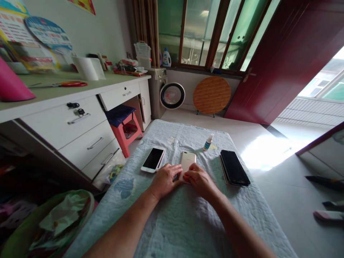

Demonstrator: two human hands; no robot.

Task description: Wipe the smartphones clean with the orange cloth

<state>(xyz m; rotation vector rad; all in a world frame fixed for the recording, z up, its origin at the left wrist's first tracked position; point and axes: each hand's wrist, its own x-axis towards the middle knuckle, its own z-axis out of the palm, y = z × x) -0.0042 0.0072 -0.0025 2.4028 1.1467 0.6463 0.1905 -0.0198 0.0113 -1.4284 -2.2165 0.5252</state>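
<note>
A gold smartphone point(189, 160) lies back side up on the cloth-covered table point(172, 225). My left hand point(166, 180) grips its left edge, with fingertips on the back cover and the thumb near the bottom. The closed fingers of my right hand point(199, 180) press on the lower right of the phone's back. A bit of orange shows under those fingers, too small to name. To the left lies a white phone point(153, 159) with its dark screen up. On the right is a stack of black-screened devices point(234, 168). A small spray bottle point(208, 142) stands upright beyond the gold phone.
A desk with drawers point(80, 125) runs along the left, with a pink stool point(126, 132) beside it. A bin point(88, 200) stands near the table's left edge. Farther back are a washing machine with its door ajar point(172, 95) and a round wooden tabletop point(212, 95).
</note>
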